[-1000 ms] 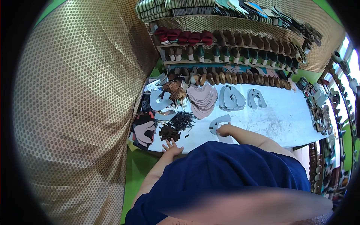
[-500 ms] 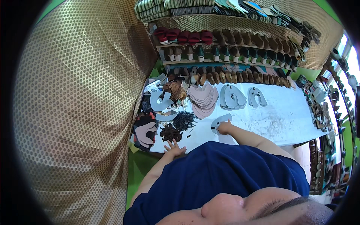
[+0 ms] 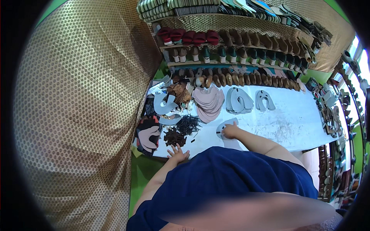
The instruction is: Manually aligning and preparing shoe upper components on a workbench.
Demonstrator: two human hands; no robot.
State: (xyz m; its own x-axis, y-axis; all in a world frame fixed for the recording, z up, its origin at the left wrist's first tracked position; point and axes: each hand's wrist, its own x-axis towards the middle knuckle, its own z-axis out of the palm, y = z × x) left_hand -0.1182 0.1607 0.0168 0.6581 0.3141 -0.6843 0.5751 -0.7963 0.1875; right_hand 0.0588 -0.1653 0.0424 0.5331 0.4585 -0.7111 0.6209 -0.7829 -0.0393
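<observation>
A big shiny gold cloth curtain with small dark spots [image 3: 77,96] hung down the left side. Next to it was a wide white-topped table [image 3: 298,111], with scuffs on its right half. The person leaned over it in a loose dark blue cloth shirt [image 3: 231,169]. Behind the table stood long thin shelves [image 3: 231,64] full of shoes. Puffy red slippers [image 3: 200,37] sat on one shelf, and dark green shoes with pale chunky heels [image 3: 232,54] sat on the one below. If any of the shoes had names or letters on them, they were too small to read.

On the table was a fanned stack of flat dusty-pink curved pieces [image 3: 210,104]. To its right was a stack of flat grey arch-shaped pieces [image 3: 239,101], then a smaller grey arch stack [image 3: 264,101].

Close to the person, one flat grey curved piece [image 3: 220,128] lay on the table. The right hand [image 3: 231,131] was on top of it with bent fingers; I could not tell if they pinched it. The left hand [image 3: 178,154] was open, fingers spread, at the table's front edge. Just past its fingertips was a small heap of dark brown strips [image 3: 174,137]. The grey piece had a tiny black mark [image 3: 218,132].
</observation>
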